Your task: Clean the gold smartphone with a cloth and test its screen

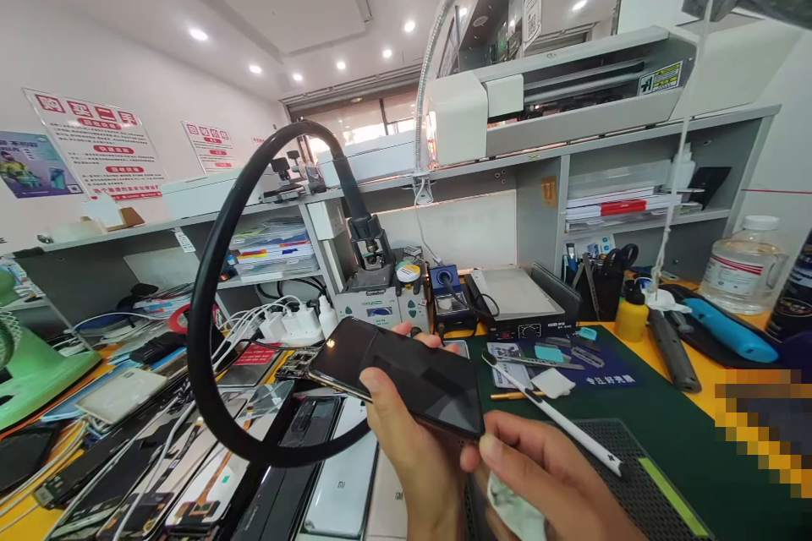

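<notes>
My left hand (409, 448) grips a black smartphone (406, 376) from below, screen up and tilted, above the near edge of the bench. My right hand (545, 482) is closed just right of the phone's lower corner. It holds a thin white stick-like tool (551, 416) that points up and left, and a crumpled white wipe (513, 511) is tucked under its fingers. Both hands hover over a green work mat (660, 431).
A thick black hose (209, 313) loops from a hot-air station (381, 300). Several phones and screens (190, 456) lie piled at left. Tweezers (545, 362), a yellow bottle (632, 313), a blue tool (723, 331), a clear solvent jug (745, 266) and shelves (571, 152) stand behind.
</notes>
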Tool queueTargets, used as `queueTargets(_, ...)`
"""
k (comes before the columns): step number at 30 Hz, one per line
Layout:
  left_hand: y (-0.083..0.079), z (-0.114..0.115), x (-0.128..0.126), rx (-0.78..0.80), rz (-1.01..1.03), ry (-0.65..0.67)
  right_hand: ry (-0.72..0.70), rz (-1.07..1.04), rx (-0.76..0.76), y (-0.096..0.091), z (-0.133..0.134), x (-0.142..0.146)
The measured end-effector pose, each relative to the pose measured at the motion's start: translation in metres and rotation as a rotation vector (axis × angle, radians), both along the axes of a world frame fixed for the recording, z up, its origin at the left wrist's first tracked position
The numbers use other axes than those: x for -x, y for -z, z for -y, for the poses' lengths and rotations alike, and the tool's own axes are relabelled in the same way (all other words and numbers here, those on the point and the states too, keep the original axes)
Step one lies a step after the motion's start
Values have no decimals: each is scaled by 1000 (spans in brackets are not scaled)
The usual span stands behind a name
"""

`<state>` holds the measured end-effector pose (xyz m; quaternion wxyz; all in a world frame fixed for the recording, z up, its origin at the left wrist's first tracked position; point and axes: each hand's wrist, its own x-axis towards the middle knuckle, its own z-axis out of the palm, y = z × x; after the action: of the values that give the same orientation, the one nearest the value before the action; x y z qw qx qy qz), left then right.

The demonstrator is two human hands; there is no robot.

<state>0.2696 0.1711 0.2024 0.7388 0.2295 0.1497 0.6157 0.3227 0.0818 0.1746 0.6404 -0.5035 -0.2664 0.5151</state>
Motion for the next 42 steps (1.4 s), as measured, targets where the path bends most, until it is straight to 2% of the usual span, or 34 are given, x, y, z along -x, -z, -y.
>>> queueTargets(17, 0, -1, -2, 28, -65, -55, -101, -72, -148, -4, -2, -2)
queueTargets(28, -1, 0, 0, -20, -87, -35, -131, -119, -155, -3, -2, -6)
queueTargets(32, -1, -1, -1, -15, -81, -29, -90, -129, -157, -3, -3, -4)
queueTargets(42, 3, 0, -1, 13, -82, -70, -105, -106, -157, -1, -2, -6)
